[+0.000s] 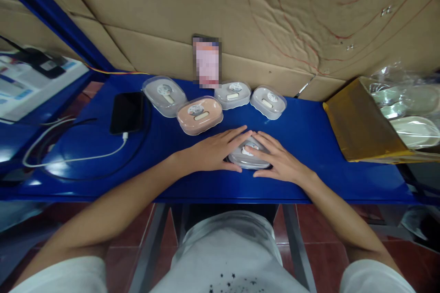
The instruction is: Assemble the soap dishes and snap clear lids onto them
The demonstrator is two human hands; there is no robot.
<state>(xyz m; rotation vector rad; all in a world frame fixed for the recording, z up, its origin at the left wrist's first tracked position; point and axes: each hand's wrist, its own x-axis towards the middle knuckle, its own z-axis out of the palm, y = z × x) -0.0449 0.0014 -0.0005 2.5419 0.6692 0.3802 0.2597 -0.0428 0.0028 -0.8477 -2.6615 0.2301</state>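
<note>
A small grey oval case with a clear lid (248,159) lies on the blue table (309,146) in front of me. My left hand (215,150) rests on its left side, fingers stretched over the lid. My right hand (277,158) covers its right side, fingertips meeting the left hand's at the top. Both hands press flat on the case. Behind it sit more cases of the same kind: a pink one (200,115) and three clear white ones (164,95) (233,94) (268,101).
A black phone (127,112) with a white charging cable (74,158) lies at the left. A yellow-brown bag (360,121) with wrapped cases stands at the right. Cardboard (275,18) lines the wall behind, with a small card (206,62) leaning on it.
</note>
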